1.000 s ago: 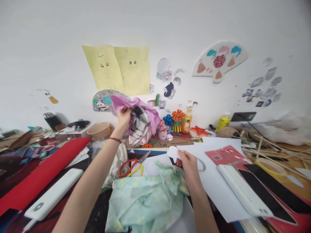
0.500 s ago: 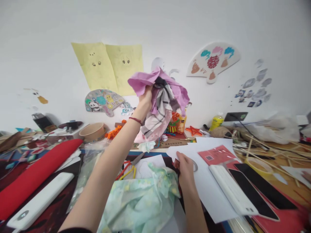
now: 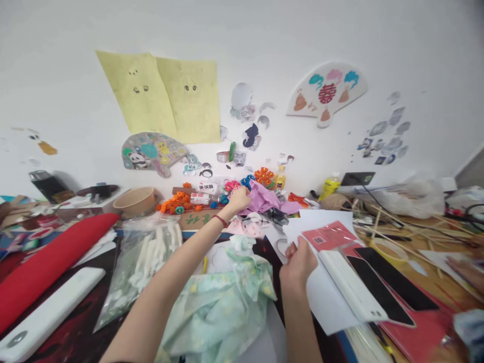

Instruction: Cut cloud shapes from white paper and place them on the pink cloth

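Note:
Stretched far forward, my left hand (image 3: 240, 199) has its fingers closed at the edge of the purple cloth (image 3: 262, 198), which lies in a heap with pink and grey checked pieces near the wall. My right hand (image 3: 298, 259) is raised over the white paper (image 3: 325, 307), its fingers curled beside a grey ring (image 3: 282, 247); what they hold, if anything, is too small to name. Between my forearms lies the crumpled pale green cloth (image 3: 223, 307), with white paper partly under it.
Left: a clear bag of white pieces (image 3: 147, 262), a long red object (image 3: 56, 267), a white device (image 3: 53, 312). Right: a white box (image 3: 351, 287), dark phone-like slabs (image 3: 397, 277), thin wooden sticks. Orange flowers (image 3: 174, 201) and bottles line the wall. Another person's hand (image 3: 465, 269) is far right.
My left hand has lowered the purple and checked cloths from mid-air to the heap by the wall. My right hand has risen slightly and curled. The view has shifted a little.

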### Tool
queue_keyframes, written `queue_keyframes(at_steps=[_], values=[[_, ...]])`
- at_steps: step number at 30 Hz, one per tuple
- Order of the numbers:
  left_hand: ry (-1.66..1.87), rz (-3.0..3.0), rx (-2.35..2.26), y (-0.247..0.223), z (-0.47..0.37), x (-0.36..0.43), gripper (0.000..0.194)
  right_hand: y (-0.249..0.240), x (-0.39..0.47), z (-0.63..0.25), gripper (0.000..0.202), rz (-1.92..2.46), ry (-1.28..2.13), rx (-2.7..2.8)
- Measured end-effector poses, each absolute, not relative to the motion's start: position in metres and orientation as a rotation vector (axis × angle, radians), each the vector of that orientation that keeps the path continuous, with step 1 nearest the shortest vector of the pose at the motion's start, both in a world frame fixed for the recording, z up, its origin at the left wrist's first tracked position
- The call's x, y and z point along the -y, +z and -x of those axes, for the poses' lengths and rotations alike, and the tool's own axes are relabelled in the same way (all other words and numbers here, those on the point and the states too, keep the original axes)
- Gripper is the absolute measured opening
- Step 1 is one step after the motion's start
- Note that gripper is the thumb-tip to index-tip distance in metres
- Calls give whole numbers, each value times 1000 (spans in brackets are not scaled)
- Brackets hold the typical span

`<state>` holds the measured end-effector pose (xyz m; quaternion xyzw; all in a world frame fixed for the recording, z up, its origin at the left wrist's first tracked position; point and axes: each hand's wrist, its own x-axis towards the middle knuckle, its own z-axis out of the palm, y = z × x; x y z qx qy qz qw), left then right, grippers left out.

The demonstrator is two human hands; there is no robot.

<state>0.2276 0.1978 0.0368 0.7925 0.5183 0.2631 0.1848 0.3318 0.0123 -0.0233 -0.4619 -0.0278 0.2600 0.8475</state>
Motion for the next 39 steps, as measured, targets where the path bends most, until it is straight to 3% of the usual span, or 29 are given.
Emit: queue_keyframes(at_steps=[6,10,17,25,32,39], values=[[241,-2581,-1298,14,-198,-161,34,-20,-12,-336,32,952,558,3],[127,-2702,-1184,-2,-192,-140,35,-23,-15,-336,32,959,580,47],[453,-2706,-1157,-15,-208,-138,36,-34,-19,-335,36,1016,622,249],[1107,-2416,-1060,29,-191,-170,35,-38,-22,-329,38,1065,616,585],[1267,-2374,-770,19,-171,-137,26,-46,-28,-326,34,1184,615,707],[1255,-2725,-629,1,-153,-97,16,-49,-31,-329,38,1296,521,669]])
